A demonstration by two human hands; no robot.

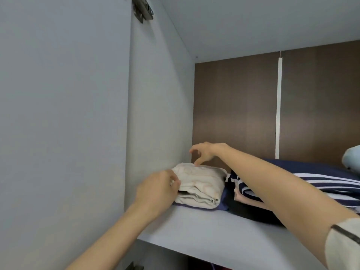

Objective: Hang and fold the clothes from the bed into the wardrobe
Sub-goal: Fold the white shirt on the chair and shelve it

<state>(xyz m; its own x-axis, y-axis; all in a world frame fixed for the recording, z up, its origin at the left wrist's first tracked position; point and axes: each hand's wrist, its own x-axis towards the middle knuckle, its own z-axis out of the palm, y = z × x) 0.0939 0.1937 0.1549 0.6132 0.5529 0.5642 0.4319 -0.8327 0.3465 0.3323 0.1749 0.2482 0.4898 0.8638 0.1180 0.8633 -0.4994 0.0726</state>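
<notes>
A folded cream garment [202, 184] lies on the white wardrobe shelf [204, 230], close to the left side wall, on top of a dark blue cloth [222, 206]. My left hand [157, 190] is at the garment's near left corner, fingers curled against its folded edge. My right hand [206, 152] hovers over the garment's far edge, fingers loosely curled, one fingertip touching the top. Right of it sits a folded navy garment with white stripes [311, 182], partly hidden behind my right forearm.
The wardrobe's white side wall [157, 104] stands left, its brown back panel [233, 110] behind. A pale blue item [352, 158] shows at the right edge. An open door with a metal hinge [142, 9] is at the left. Bare shelf lies in front of the clothes.
</notes>
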